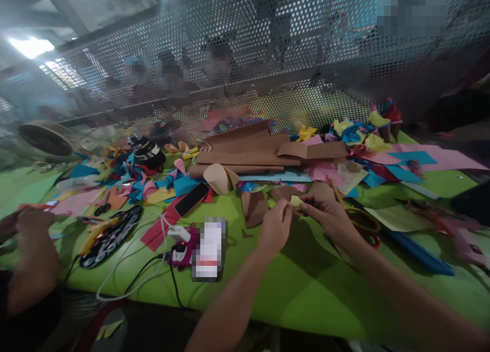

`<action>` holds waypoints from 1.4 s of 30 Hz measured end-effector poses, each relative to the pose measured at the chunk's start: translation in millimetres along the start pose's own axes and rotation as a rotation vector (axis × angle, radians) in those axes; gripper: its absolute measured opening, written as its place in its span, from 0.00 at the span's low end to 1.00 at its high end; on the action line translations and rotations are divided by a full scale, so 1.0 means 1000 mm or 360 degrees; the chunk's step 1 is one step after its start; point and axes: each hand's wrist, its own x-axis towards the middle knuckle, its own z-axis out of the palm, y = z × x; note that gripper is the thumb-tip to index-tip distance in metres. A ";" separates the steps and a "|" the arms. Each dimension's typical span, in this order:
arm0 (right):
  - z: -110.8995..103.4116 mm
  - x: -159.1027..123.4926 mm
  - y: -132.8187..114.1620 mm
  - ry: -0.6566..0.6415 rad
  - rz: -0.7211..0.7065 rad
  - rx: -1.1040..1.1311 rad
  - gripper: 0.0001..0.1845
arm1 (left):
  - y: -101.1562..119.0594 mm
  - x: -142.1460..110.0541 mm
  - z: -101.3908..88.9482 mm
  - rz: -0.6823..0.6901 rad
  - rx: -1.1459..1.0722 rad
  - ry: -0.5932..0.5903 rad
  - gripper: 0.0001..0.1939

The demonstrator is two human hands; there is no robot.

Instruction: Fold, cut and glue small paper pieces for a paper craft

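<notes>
My left hand [274, 225] and my right hand [325, 212] meet above the green table [302, 280], both pinched on a small pale yellow paper piece [295, 200]. Brown paper cones [255, 207] lie just to the left of my hands. A rolled tan cone [216, 177] rests further back. Yellow-handled scissors [363, 220] lie under my right wrist.
Brown paper sheets [248, 150] and coloured scraps [356, 132] pile up at the back before a perforated metal screen [268, 61]. A phone [192, 199], cables and a charger [179, 250] sit to the left. Another person's hand [32, 222] works at far left. A pink glue gun [465, 242] lies right.
</notes>
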 end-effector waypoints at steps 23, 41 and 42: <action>-0.006 0.000 -0.002 -0.0077 -0.0523 -0.0555 0.13 | -0.001 0.004 -0.006 0.0016 -0.0407 -0.0014 0.13; -0.002 -0.002 -0.001 -0.0049 -0.0441 -0.0498 0.15 | -0.008 0.004 -0.001 -0.0060 -0.0231 -0.0020 0.14; -0.001 -0.001 0.000 -0.0070 -0.0418 -0.0477 0.16 | -0.009 0.004 -0.001 -0.0062 -0.0204 0.0005 0.14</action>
